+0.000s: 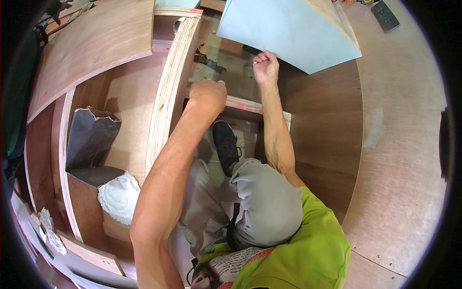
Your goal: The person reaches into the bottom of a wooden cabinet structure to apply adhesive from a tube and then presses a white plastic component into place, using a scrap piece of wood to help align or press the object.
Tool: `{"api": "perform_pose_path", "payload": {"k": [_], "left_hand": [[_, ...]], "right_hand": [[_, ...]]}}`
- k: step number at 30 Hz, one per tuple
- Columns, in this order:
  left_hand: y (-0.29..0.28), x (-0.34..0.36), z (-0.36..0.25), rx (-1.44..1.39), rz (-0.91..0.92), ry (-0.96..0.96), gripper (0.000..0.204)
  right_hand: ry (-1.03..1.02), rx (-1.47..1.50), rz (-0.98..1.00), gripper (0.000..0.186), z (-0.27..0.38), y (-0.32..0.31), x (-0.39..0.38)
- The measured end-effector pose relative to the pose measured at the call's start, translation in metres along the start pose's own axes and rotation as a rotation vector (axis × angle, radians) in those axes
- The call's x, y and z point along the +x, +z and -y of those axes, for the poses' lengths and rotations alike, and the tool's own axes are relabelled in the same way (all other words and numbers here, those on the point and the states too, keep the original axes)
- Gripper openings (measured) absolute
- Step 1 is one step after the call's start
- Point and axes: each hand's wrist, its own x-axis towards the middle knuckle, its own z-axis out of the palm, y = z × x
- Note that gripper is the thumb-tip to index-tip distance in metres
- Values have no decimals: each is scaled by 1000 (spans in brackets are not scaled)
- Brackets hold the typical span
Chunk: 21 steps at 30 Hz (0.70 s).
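Note:
My left hand (209, 98) is closed in a fist beside the thick plywood edge (168, 91) of an open cabinet frame. A small pale spot shows at its fingertips, too small to name. Farther off and to the right, my right hand (266, 70) is curled closed just below a light-blue panel (284, 29). What either hand holds, if anything, is hidden. A dark object (251, 49) lies close to the right hand's fingertips, partly under the panel. Between my forearms runs a plywood crosspiece (245, 104) with reddish marks.
On the left, an open wooden compartment holds a torn dark bag (91, 139) with white material (119, 197) at its mouth. A loose plywood sheet (96, 48) lies across the upper left. My shoe (225, 147) stands inside the frame. At right is a wide wooden surface (399, 159) with a black socket strip (385, 17).

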Motion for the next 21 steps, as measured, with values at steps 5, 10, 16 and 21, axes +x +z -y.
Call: {"api": "perform_pose_path", "payload": {"k": [5,10,16,21], "left_hand": [[-2,-2,2,5,28,-6,29],[-2,-1,3,4,44,-21,28],[-1,1,2,6,49,-17,28],[0,0,1,29,6,6,28]], "right_hand": [[-42,-77,-226,14,-7,11,-4],[-17,5,-148,14,-7,20,-10],[-9,-33,-62,14,-5,8,-6],[-67,-58,-167,15,-5,7,-3]]}}
